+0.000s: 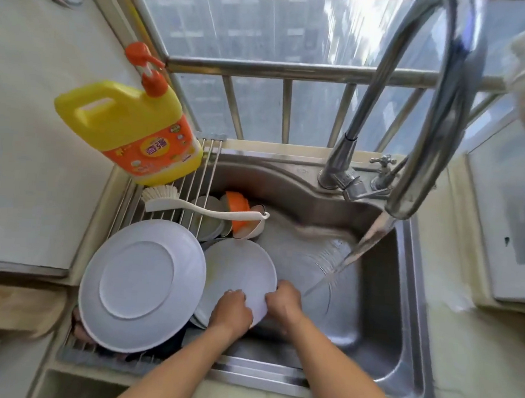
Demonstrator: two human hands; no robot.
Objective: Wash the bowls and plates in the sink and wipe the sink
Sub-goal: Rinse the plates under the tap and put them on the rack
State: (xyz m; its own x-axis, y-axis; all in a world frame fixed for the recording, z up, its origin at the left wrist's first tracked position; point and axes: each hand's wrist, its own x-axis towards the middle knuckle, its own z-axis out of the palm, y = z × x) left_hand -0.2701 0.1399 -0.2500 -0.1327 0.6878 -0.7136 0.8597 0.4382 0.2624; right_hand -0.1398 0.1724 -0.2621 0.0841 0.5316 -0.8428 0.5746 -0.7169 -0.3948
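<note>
A white plate (238, 270) is held tilted over the steel sink (403, 302). My left hand (231, 311) grips its near rim, and my right hand (283, 301) grips the rim beside it. Water runs from the tap (411, 190) into the basin just right of my right hand. A larger white plate (141, 285) lies upside down on the wire rack (201, 169) over the sink's left side. Under the rack sit an orange bowl (239, 208) and several other bowls and plates (208, 221), partly hidden.
A yellow and orange detergent bottle (135, 127) stands at the back left corner. A white dish brush (192, 206) lies across the rack. A small second tap (381, 170) stands behind the basin. The counter (23, 182) runs left, a window with bars behind.
</note>
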